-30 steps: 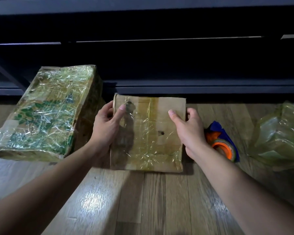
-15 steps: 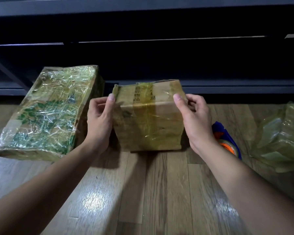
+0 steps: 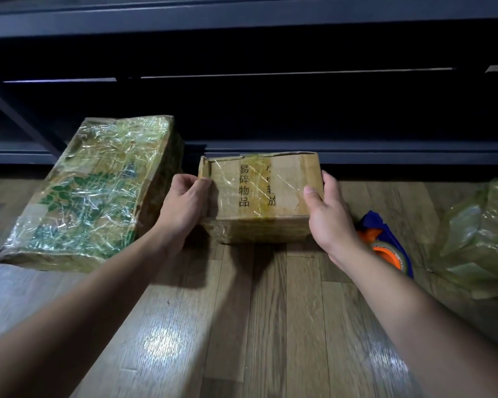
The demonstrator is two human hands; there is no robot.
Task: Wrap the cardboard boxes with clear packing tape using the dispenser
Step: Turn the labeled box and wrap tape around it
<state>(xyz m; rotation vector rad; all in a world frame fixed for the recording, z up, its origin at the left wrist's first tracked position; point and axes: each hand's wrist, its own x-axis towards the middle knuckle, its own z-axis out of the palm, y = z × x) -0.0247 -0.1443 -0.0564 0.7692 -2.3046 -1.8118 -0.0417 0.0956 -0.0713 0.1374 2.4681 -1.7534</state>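
Wood-plank floor [image 3: 270, 326], dark shelving [image 3: 270, 110] behind, left hand [image 3: 184, 205] and right hand [image 3: 331, 219] gripping small box [image 3: 259, 193], likely tape dispenser [image 3: 385, 254] beside.

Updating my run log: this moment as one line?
left hand: grips small box | right hand: grips small box | dispenser: on floor, untouched

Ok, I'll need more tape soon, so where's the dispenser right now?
In the head view the dispenser lies on the floor at right, partly hidden behind the right hand, between the small cardboard box and the wrapped bundle.
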